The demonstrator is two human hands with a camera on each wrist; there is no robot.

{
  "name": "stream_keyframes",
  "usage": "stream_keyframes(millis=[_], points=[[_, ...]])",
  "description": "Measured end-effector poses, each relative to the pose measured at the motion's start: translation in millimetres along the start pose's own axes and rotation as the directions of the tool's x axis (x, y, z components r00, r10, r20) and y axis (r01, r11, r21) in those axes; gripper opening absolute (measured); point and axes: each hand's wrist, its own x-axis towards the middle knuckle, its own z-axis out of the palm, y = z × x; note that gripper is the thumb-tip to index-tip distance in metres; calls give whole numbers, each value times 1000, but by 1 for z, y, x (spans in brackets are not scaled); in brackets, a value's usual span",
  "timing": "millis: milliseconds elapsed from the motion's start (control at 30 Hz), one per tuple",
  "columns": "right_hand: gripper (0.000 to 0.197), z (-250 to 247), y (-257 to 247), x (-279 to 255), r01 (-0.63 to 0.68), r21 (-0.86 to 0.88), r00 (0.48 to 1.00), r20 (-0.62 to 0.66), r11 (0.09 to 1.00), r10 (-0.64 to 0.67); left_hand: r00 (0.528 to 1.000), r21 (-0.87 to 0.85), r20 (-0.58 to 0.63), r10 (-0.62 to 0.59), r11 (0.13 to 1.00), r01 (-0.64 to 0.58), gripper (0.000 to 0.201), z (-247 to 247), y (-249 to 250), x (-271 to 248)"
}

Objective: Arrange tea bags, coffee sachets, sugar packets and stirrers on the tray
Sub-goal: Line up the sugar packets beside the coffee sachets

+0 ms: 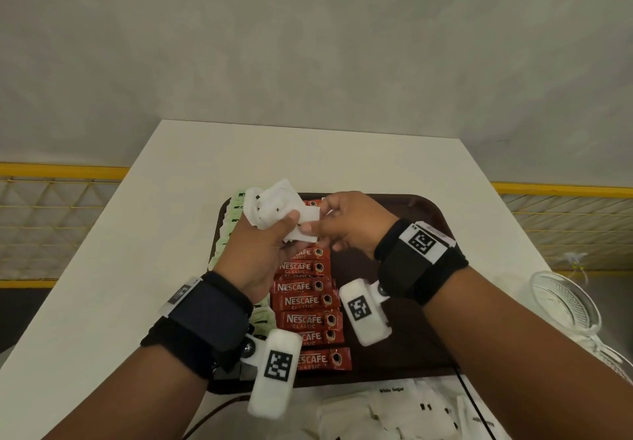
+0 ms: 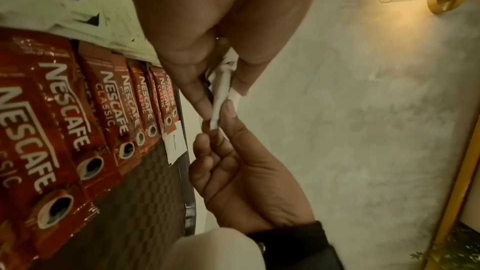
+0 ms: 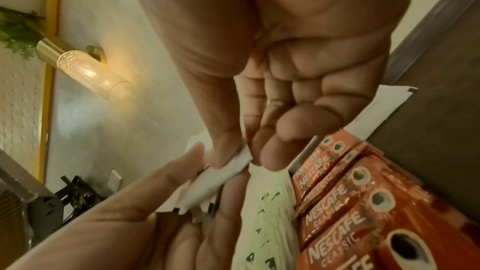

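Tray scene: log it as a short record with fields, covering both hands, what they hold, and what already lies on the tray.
left hand: grips a bunch of white sugar packets above the tray
right hand: pinches one packet from that bunch
tray: dark brown, on the white table
coffee sachets: red, in an overlapping column on the tray
tea bags: pale green, column along the tray's left side
loose sugar packets: on the table, near edge

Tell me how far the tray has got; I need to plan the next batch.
Done: a column of tea bags and a column of red coffee sachets lie on the tray. One sugar packet lies at its far edge. In hand: the left hand holds a bunch of sugar packets; the right hand pinches one. Left: loose sugar packets on the table; no stirrers visible.
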Motion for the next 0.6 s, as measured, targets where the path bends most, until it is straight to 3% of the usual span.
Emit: stream_keyframes(millis=[200, 300, 467, 600], points=[[17, -8, 13, 3, -9, 108, 999, -33, 994, 13, 994, -72, -43, -105, 992, 102, 31, 4, 2, 7], [11, -16, 15, 9, -20, 222, 995, -95, 975, 42, 993, -44, -69, -96, 995, 93, 30, 4, 6, 13], [17, -39, 21, 22, -21, 403, 985, -149, 915, 88, 994, -17, -72, -77, 997, 76, 34, 3, 12, 23], [14, -59, 36, 34, -47, 358, 946, -283, 932, 156, 995, -13, -76, -59, 998, 58, 43, -3, 14, 29]])
